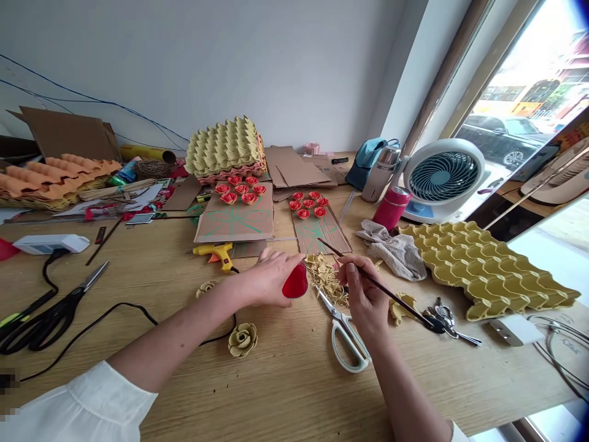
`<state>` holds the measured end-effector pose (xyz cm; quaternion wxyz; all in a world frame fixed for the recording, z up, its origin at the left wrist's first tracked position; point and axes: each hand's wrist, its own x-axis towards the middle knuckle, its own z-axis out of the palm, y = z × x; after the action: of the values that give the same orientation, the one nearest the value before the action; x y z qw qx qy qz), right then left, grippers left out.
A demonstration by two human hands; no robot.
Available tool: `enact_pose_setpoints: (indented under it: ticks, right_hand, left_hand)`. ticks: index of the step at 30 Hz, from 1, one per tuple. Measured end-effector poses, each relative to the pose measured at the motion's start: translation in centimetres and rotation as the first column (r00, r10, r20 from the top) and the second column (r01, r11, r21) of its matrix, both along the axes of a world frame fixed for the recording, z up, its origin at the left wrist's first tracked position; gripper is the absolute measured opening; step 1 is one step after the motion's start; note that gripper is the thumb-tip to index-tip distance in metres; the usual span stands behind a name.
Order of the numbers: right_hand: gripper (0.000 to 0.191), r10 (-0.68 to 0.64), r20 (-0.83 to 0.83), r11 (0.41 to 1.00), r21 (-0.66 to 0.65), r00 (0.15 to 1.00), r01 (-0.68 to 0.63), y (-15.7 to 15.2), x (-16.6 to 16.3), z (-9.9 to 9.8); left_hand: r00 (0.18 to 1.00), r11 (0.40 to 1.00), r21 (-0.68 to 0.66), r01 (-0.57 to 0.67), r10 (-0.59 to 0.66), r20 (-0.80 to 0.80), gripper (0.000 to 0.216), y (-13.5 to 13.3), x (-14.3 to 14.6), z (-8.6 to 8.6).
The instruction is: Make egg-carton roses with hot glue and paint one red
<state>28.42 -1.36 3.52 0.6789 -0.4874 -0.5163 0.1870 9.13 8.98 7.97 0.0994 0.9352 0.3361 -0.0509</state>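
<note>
A wooden table has a big yellow egg tray on its right side. The right hand grips a long, thin paintbrush near white scissors. A yellow flower sits closer to the person. The left hand wraps around a little cup of red paint, beside yellow scraps.

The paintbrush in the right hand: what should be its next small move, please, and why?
Perhaps dip the paintbrush into the red cup: the left hand holds it close by, the right hand grips the paintbrush with its tip apart from the cup, and the front rose shows no red.
</note>
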Motion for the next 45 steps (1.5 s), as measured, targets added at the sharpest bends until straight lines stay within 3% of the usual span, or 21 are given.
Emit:
enact_pose_setpoints:
  ticks: [5, 12, 24, 27, 32, 36, 39, 45]
  right_hand:
    - [0.022, -0.004, 0.026, 1.000, -0.008, 1.000, 0.004, -0.1, 0.0, 0.3]
    - [0.020, 0.004, 0.017, 1.000, -0.008, 1.000, -0.004, -0.1, 0.1, 0.3]
    - [0.020, 0.002, -0.014, 0.999, 0.040, 1.000, -0.002, -0.3, -0.2, 0.5]
    - [0.020, -0.046, 0.045, 0.996, 0.076, 0.998, 0.042, -0.4, -0.1, 0.9]
    - [0.016, -0.198, 0.120, 0.969, 0.176, 0.973, 0.175, -0.5, 0.0, 1.8]
    - [0.016, -0.047, -0.016, 0.980, 0.193, 0.999, 0.049, -0.7, -0.6, 1.7]
    - [0.014, 0.004, -0.028, 0.986, 0.167, 1.000, 0.001, -0.8, -1.0, 1.5]
    - [0.012, 0.000, 0.065, 0.994, 0.110, 0.998, -0.007, -0.8, -1.6, 0.9]
  left_hand:
    - [0.999, 0.997, -0.073, 0.023, -0.021, 0.040, 0.100, -2.6, -0.1, -1.3]
    - [0.997, 0.998, -0.053, 0.045, -0.041, 0.073, 0.104, -2.7, 0.6, -2.8]
    - [0.998, 0.998, -0.055, -0.005, 0.008, 0.058, 0.116, -1.6, 1.9, -2.1]
    - [0.990, 0.999, -0.047, -0.027, 0.033, 0.139, 0.115, -1.4, 0.3, -1.4]
    - [0.889, 0.960, 0.117, -0.254, 0.184, 0.420, 0.058, -2.1, -5.6, -0.9]
    - [0.809, 0.949, 0.039, -0.314, 0.246, 0.533, 0.028, -5.0, -9.6, -2.1]
    - [0.795, 0.956, -0.026, -0.291, 0.257, 0.549, 0.030, -7.8, -11.0, -3.4]
    - [0.867, 0.962, -0.045, -0.269, 0.263, 0.423, 0.069, -10.7, -11.3, -5.8]
